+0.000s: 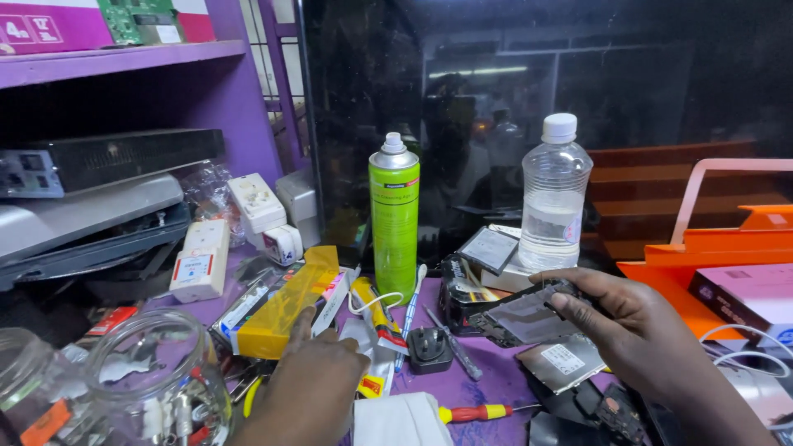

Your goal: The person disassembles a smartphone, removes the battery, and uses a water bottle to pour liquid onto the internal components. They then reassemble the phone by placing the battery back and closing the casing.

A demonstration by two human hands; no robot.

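Opened phone (529, 315) gripped in right hand (636, 334), just above the purple bench.

Left hand (310, 384) loosely curled, palm hidden, one finger touching yellow packet (289, 306); possibly holding nothing. Green spray can (394, 216) and water bottle (554, 194) behind.

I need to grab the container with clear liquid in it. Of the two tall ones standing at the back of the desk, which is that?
The clear plastic bottle with the white cap, standing right of the opaque green spray can, above the right hand.
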